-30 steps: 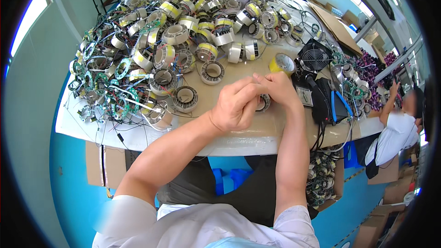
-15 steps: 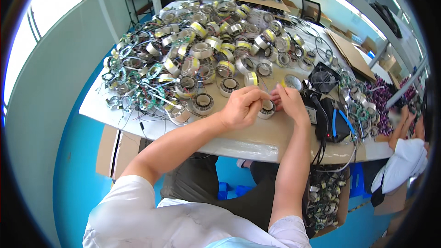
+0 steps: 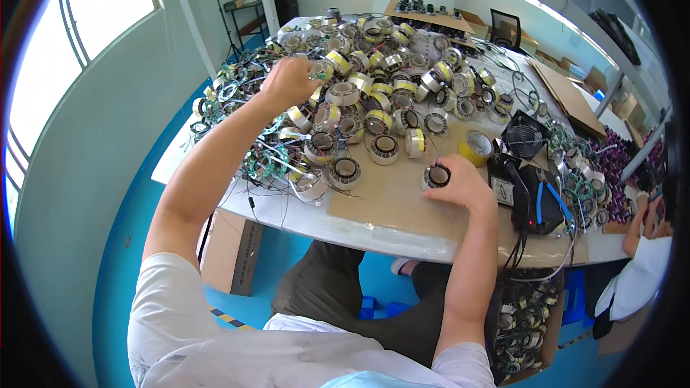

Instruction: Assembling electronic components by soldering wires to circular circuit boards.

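My right hand (image 3: 463,183) grips a small ring-shaped motor stator (image 3: 435,177) by its side, on the cardboard sheet (image 3: 388,208) near the front of the table. Its dark, toothed inner ring faces up. My left hand (image 3: 289,82) is stretched out over the far left of a large pile of stators (image 3: 343,93), with its fingers curled down beside a yellow-banded stator (image 3: 321,70). What those fingers hold, if anything, is hidden. Just beyond my right hand stand another taped stator (image 3: 415,143) and a roll of yellow tape (image 3: 475,147).
Tangled wires with green rings (image 3: 269,158) lie at the table's left. On the right are a black fan (image 3: 525,135), blue-handled pliers (image 3: 552,201) and a black box. A carton of stators (image 3: 528,323) stands below the table. Another person's arm (image 3: 636,226) shows at far right.
My hands were close together over the small stator. The left has moved away, far and left, onto the pile; the right has closed around the stator. The view has shifted slightly.
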Tool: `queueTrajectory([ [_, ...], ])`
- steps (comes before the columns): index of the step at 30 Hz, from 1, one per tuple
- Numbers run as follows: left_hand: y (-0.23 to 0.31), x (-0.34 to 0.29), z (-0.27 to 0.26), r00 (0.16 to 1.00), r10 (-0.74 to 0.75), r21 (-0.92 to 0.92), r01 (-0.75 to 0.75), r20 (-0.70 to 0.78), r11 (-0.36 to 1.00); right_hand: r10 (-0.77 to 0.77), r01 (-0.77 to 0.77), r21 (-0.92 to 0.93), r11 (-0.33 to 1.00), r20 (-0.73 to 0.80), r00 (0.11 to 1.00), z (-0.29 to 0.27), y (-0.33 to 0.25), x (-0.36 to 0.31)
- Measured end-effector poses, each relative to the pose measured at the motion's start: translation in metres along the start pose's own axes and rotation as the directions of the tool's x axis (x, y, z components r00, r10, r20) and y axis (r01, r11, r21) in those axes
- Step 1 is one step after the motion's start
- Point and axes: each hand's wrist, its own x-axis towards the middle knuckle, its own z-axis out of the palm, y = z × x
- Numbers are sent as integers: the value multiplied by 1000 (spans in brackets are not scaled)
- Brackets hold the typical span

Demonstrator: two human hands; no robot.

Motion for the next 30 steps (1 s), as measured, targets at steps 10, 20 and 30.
queueTrajectory([
  [10, -37, 30, 4, 984, -14, -95, -2, -175, 996, -124, 95, 333, 938, 66, 990, -6, -12, 2],
  [20, -39, 10, -48, 677, -39, -437, -430, -735, 790, -235, 324, 313, 893, -290, 928, 22, -9, 24],
  [30, 150, -114, 11, 993, 97, -916, 26, 70, 401, -45, 64, 778, 625, -46, 998, -12, 42, -3],
])
